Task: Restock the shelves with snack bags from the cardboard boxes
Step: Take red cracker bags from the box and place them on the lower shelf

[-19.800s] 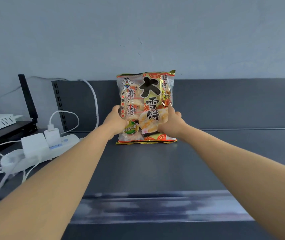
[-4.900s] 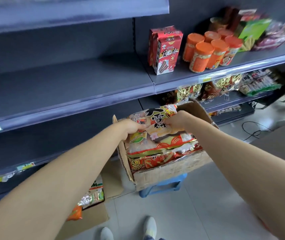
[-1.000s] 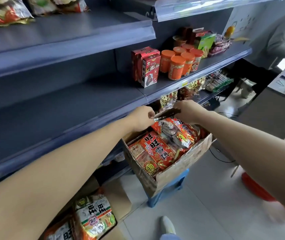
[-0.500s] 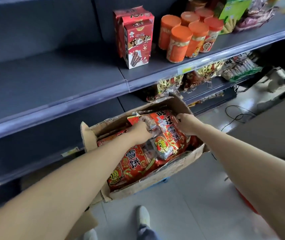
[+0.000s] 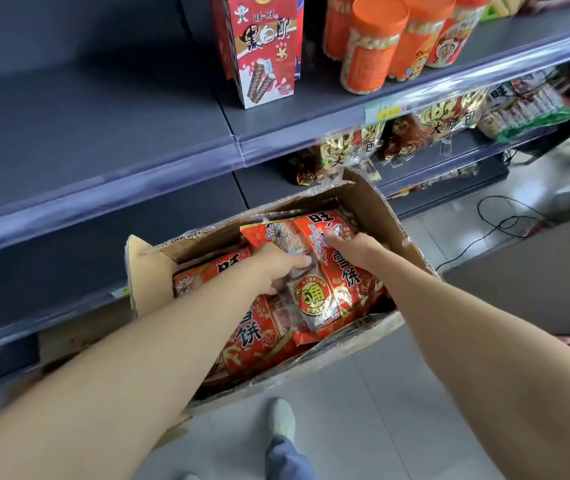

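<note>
An open cardboard box (image 5: 373, 202) stands on the floor below the shelves, filled with red snack bags. The top red snack bag (image 5: 325, 285) lies tilted across the others. My left hand (image 5: 273, 268) grips its left side with curled fingers. At the bag's upper right part, my right hand (image 5: 352, 245) holds it with the thumb on top. A second red bag (image 5: 259, 337) lies beneath, partly hidden by my left forearm. The grey middle shelf (image 5: 86, 133) above the box is bare on its left half.
A red carton (image 5: 262, 46) and orange-lidded jars (image 5: 370, 46) stand on the middle shelf at the right. Gold and red bags (image 5: 356, 147) fill the lower shelf behind the box. A black cable (image 5: 498, 223) lies on the tiled floor. My shoe (image 5: 283, 417) is under the box's front.
My view has moved closer and lower over the box. Both hands stay on the top red bag, which has shifted slightly toward the box's right side.
</note>
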Tool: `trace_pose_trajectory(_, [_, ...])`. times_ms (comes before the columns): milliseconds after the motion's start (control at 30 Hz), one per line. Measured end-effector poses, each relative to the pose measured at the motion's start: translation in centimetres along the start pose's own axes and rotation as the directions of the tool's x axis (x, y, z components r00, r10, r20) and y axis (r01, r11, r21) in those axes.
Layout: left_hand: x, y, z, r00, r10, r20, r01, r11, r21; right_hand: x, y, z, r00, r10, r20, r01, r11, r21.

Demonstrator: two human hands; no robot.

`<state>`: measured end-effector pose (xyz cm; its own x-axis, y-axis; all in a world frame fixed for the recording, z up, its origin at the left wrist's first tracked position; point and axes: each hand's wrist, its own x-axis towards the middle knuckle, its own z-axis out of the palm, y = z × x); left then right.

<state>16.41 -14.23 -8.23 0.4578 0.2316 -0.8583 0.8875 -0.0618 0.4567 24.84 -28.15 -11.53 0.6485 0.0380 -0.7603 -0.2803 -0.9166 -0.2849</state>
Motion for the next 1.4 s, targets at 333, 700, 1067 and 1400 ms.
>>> trace_pose_trajectory(333, [1.1,-1.6,-0.4,0.985,-0.032,-0.168,0.011,0.992,-0.126,0.2,0.1,-0.4,0.986,0.051,0.158,-0.082,0.978,0.191])
trace_pose_trajectory(700, [-3.0,-0.8,-2.1,0.959,0.142,-0.244,-0.106,0.982,0.155,-4.5,-0.1,-0.7,0.986,-0.016,0.167,-0.035,0.954,0.298])
trace_pose_trajectory(1067, [-12.6,-0.8,-10.2,0.846,0.392,-0.360,-0.353,0.920,0.172,-16.1,-5.0,-2.5,0.980,-0.190,-0.064,0.201,0.938,0.284])
trace_pose_trajectory(1400, [-21.7,-9.2,-23.9,0.751,0.446,-0.487,-0.448,0.886,0.121,-31.5,-14.9,5.2,0.872,-0.452,-0.186,0.482,0.860,0.171])
